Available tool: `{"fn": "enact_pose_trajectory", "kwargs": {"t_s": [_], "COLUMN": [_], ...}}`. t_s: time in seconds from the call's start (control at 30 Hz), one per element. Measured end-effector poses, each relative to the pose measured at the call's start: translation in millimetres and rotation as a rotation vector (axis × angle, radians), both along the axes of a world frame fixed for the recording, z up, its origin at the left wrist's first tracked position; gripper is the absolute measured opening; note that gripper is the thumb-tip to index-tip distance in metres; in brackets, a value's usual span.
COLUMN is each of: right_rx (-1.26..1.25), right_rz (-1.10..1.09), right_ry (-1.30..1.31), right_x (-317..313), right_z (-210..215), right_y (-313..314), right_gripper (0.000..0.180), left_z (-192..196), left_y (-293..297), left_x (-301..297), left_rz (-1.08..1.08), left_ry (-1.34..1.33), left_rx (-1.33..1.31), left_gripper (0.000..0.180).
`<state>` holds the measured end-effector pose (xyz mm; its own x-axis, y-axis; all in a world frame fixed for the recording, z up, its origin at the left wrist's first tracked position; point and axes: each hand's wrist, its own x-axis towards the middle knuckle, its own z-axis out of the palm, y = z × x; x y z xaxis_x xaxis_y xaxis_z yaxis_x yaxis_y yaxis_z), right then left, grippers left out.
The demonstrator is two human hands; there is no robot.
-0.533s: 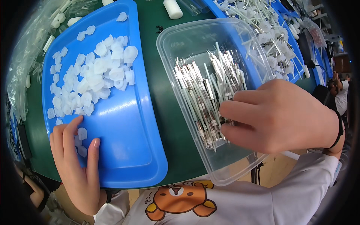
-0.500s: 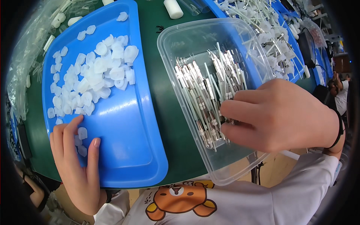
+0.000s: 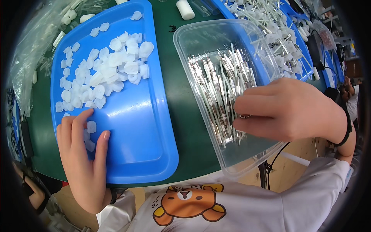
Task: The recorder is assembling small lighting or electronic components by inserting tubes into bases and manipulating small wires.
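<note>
Since the picture half a second back, little has moved: the right hand (image 3: 288, 110) sits in the same spot over the clear plastic tub (image 3: 201, 36), its fingers curled a touch tighter, and the left hand (image 3: 83, 154) has not shifted.

The right fingertips (image 3: 241, 116) are pinched close together over the heap of thin metal pins (image 3: 220, 85) that lies in the tub. A glint of metal shows between thumb and forefinger, so the hand seems to be closing on one pin, though the grip itself is partly hidden by the knuckles. A dark band circles the right wrist.

The left fingers (image 3: 79, 123) lie flat and slightly spread inside the near left corner of the blue tray (image 3: 147, 154), the fingertips touching a few of the small white plastic caps (image 3: 104, 73). They hold nothing that can be seen. Most of the caps are piled in the far half of the tray, well apart from the hand.

Tray and tub sit side by side on a green table (image 3: 172, 77). Beyond the tub, another blue tray (image 3: 299, 58) holds a tangle of white assembled pieces (image 3: 270, 27). The wearer's white shirt with a cartoon bear fills the lower edge.
</note>
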<state>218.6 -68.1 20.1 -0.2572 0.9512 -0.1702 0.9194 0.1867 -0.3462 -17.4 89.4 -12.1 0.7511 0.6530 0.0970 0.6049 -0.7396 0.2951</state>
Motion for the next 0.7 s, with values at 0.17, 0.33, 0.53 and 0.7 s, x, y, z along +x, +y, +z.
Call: {"fn": "enact_pose_trajectory", "kwargs": {"t_s": [0.17,0.33,0.53,0.7], "right_rx": [-0.193,0.244,0.198,0.096], "right_rz": [-0.285,-0.047,-0.263,-0.627], "right_ry": [0.271,0.439,0.703,0.948], "right_x": [-4.0,0.7,-5.5,-20.1], "right_z": [16.8,10.8,15.5,18.5], "right_y": [8.9,7.1,6.2,2.7], "right_gripper": [0.011,0.011,0.011,0.032], "left_z": [-2.0,-0.5,-2.9,-4.7], "left_y": [2.3,0.3,4.7,6.6], "left_x": [-1.2,-1.9,-6.0,-9.4], "left_rz": [-0.013,-0.013,-0.006,-0.018], "left_ry": [-0.037,-0.074,-0.151,-0.166], "left_rx": [0.019,0.031,0.056,0.108], "left_gripper": [0.028,0.022,0.017,0.016]}}
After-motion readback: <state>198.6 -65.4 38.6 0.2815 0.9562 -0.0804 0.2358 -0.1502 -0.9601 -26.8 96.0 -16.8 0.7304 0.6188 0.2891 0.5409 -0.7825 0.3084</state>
